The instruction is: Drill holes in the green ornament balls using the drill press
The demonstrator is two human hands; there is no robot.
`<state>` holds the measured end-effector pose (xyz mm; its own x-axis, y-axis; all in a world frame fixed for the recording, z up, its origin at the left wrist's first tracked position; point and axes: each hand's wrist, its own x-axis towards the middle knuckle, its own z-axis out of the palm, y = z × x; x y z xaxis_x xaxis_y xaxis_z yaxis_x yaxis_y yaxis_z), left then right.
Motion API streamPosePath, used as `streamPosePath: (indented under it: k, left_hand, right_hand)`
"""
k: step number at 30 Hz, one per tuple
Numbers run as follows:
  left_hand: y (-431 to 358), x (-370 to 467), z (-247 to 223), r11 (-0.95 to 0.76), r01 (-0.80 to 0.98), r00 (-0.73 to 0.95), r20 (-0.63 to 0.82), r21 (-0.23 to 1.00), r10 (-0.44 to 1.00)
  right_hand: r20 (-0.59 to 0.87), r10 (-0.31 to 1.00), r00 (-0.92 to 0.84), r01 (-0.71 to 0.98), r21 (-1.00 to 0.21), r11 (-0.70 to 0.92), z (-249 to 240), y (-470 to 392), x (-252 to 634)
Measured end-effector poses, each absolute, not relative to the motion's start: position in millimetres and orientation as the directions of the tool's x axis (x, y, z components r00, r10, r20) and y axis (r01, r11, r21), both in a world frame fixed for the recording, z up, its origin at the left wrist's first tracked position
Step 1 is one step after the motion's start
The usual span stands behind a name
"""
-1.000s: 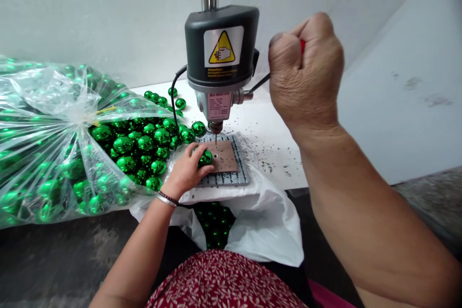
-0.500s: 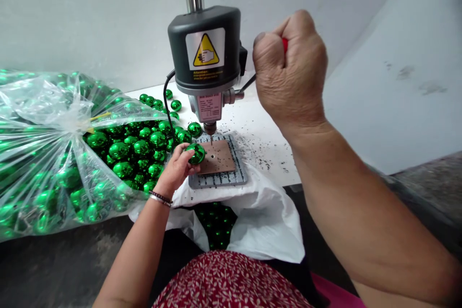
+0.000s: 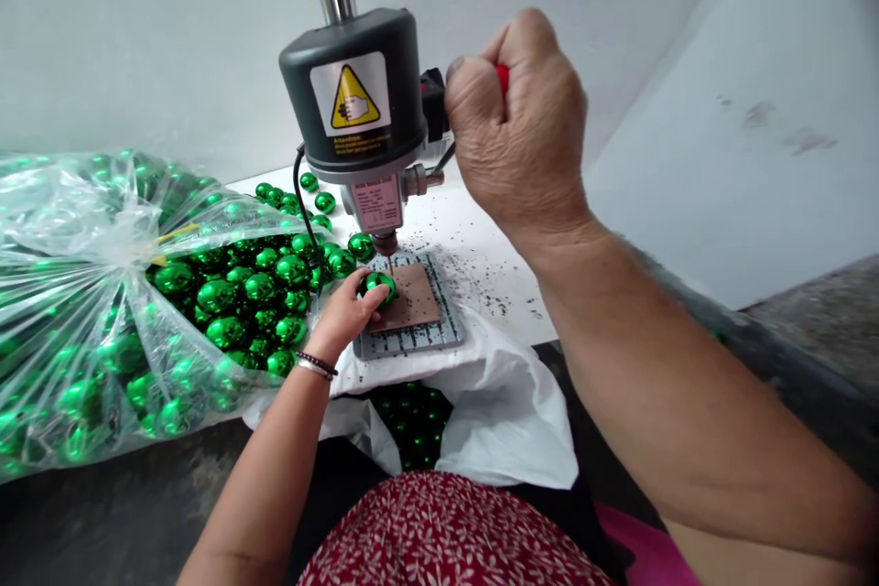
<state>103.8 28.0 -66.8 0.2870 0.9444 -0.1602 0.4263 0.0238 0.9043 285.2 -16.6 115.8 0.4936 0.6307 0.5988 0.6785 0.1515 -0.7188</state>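
Observation:
My left hand (image 3: pixel 350 307) holds a shiny green ball (image 3: pixel 380 287) over the left part of a brown board (image 3: pixel 416 298). The board lies on the grey slotted base (image 3: pixel 450 330) of a drill press (image 3: pixel 353 96). Close above the ball is the thin drill bit (image 3: pixel 391 264); whether they touch I cannot tell. My right hand (image 3: pixel 518 119) is closed in a fist around the red-tipped lever (image 3: pixel 504 80) at the right of the drill head. Most of the lever's grip is hidden by my fingers.
A clear plastic bag (image 3: pixel 124 243) of green balls spreads over the left side, with loose balls (image 3: pixel 325 201) behind it. Dark shavings dot the white table (image 3: pixel 481 229). Below the base, a white sack (image 3: pixel 508 421) opens on more green balls. A black cable hangs left of the drill.
My left hand has carried the green ball rightwards over the board, to beneath the drill bit. My right hand keeps its grip on the lever. The whole view has shifted slightly.

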Motion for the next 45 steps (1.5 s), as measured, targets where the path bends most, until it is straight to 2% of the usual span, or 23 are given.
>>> streamPosePath:
  k: [7, 14, 27, 32, 38, 45]
  left_hand:
    - [24, 111, -53, -0.055, 0.560, 0.316, -0.151, 0.827, 0.937]
    - [23, 119, -50, -0.234, 0.667, 0.356, -0.027, 0.708, 0.934]
    - [21, 129, -54, -0.093, 0.523, 0.315, -0.091, 0.848, 0.945]
    - [19, 129, -55, -0.071, 0.515, 0.316, -0.112, 0.854, 0.942]
    - [20, 127, -59, -0.086, 0.502, 0.322, -0.094, 0.860, 0.942]
    - [21, 126, -64, -0.105, 0.498, 0.346, -0.087, 0.861, 0.934]
  right_hand:
    - [0.610, 0.640, 0.468, 0.709, -0.691, 0.141, 114, -16, 288]
    - [0.609, 0.651, 0.452, 0.729, -0.673, 0.124, 114, -16, 288]
    - [0.639, 0.614, 0.464, 0.689, -0.696, 0.204, 109, -18, 287]
    - [0.754, 0.521, 0.399, 0.725, -0.607, 0.324, 92, -23, 291]
    - [0.843, 0.437, 0.313, 0.803, -0.480, 0.354, 67, -35, 295]
    - [0.861, 0.403, 0.309, 0.806, -0.462, 0.369, 54, -40, 293]
